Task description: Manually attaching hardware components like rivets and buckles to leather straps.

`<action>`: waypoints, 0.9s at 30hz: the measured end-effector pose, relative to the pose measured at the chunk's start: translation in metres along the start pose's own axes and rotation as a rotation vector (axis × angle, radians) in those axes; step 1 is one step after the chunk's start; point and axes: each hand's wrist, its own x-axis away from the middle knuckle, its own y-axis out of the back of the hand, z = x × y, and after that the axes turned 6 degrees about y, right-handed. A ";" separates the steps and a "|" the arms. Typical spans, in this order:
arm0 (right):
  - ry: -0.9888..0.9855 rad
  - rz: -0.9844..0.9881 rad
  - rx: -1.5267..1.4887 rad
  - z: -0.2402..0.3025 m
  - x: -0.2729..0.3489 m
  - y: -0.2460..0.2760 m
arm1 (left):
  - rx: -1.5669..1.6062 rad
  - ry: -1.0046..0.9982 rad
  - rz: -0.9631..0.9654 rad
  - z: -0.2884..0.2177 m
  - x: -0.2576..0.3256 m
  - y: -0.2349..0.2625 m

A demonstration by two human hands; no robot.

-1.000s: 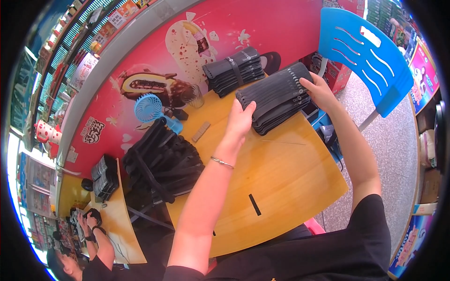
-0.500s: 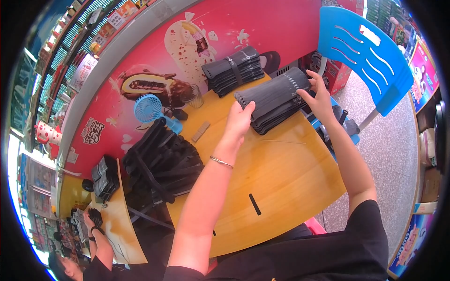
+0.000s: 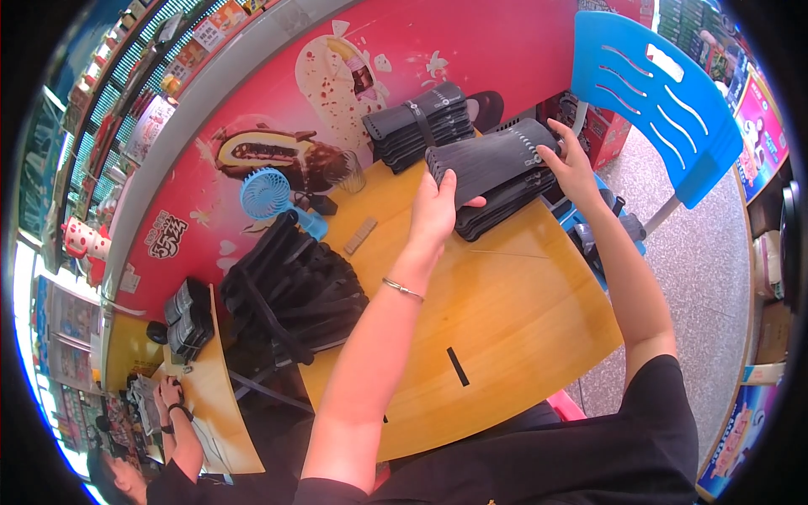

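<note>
A stack of flat dark-grey pieces (image 3: 497, 156), with rows of small marks along the ends, lies at the far right of the wooden table. My left hand (image 3: 434, 215) grips the upper layers at their left end, thumb on top and fingers underneath. At the right end, my right hand (image 3: 576, 172) holds the same upper layers between thumb and fingers. These layers are lifted a little off the lower part of the stack (image 3: 505, 206). Just behind sits a similar bundle (image 3: 421, 126), bound with a dark strap.
Left on the yellow table (image 3: 505, 337) is a large heap of black straps (image 3: 290, 290). Near it stand a blue handheld fan (image 3: 268, 195) and a small brown block (image 3: 360, 236). A blue chair (image 3: 652, 101) is at the right. Another person (image 3: 181, 446) works at the lower left.
My left hand has shifted slightly, its fingers now under the upper layers. Those layers have parted from the lower stack. The other person's hands have moved a little.
</note>
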 end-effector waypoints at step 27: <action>-0.387 0.335 0.088 0.030 -0.056 0.012 | -0.063 -0.067 0.018 0.012 -0.005 0.013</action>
